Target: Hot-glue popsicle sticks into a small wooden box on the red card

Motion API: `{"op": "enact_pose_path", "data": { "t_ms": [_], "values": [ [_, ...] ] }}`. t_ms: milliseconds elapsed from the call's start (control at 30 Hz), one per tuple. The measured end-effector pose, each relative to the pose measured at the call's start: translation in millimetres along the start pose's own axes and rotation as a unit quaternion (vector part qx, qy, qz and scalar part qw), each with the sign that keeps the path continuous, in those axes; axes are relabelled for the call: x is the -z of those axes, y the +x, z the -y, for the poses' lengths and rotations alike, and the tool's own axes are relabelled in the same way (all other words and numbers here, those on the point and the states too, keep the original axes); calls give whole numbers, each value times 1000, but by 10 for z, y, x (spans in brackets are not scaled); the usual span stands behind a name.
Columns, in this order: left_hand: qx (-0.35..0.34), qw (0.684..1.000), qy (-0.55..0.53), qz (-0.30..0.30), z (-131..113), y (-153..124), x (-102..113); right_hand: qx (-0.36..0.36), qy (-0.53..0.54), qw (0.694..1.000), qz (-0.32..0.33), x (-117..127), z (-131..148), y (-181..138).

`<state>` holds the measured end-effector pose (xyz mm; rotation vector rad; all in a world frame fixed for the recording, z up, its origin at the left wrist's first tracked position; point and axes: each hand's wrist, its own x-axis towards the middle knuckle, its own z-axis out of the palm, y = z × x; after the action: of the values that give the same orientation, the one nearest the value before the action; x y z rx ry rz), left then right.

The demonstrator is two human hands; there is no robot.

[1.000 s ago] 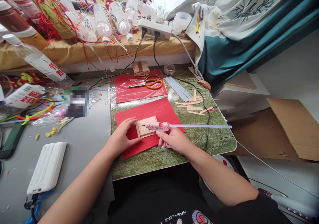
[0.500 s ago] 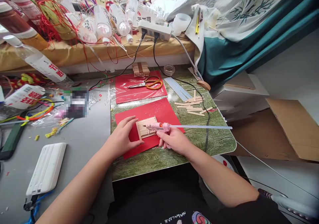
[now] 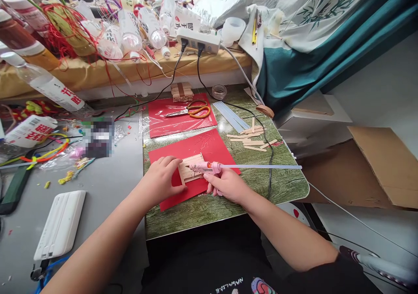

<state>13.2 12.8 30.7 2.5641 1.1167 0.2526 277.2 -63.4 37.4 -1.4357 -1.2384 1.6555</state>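
Observation:
My right hand (image 3: 228, 184) is wrapped around the handle of a pink hot glue gun (image 3: 212, 167). A long translucent glue stick (image 3: 261, 167) juts out of its back to the right. The gun's nozzle points left, over a small panel of wooden craft sticks (image 3: 193, 159). That panel lies on a red sheet (image 3: 209, 140), partly covered by the gun. My left hand (image 3: 161, 176) grips the panel's left end, thumb at the near corner and fingers at the far one. Whether the nozzle touches the wood, I cannot tell.
Behind the sheet, scissors (image 3: 196, 109) lie on a wrapped red pack (image 3: 158, 126). Glue sticks (image 3: 230, 116) and loose craft sticks (image 3: 254, 142) are at the right, crossed by a black cable (image 3: 270, 172). A power bank (image 3: 60, 224) sits left; a power strip (image 3: 199, 39) stands on the shelf.
The camera view has shifted slightly. Both hands, the glue gun and the panel keep nearly the same places relative to each other.

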Motion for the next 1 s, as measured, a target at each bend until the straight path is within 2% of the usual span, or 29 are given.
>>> {"op": "enact_pose_path", "data": {
  "t_ms": [133, 267, 467, 733, 1000],
  "values": [
    [10, 995, -88, -41, 66, -76, -51, -3, 6, 1000, 4, -9, 30, 1],
    [42, 988, -142, -38, 165, -136, -139, -7, -3, 1000, 8, -22, 44, 6],
    [38, 990, -130, -43, 225, -162, -212, -14, -13, 1000, 9, -101, 51, 28],
    [20, 993, -113, -43, 199, -173, -205, -15, -27, 1000, 8, -173, 49, 32],
    [16, 994, -92, -50, 207, -193, -223, 7, -87, 996, -3, -208, 54, 21]
  ]
}}
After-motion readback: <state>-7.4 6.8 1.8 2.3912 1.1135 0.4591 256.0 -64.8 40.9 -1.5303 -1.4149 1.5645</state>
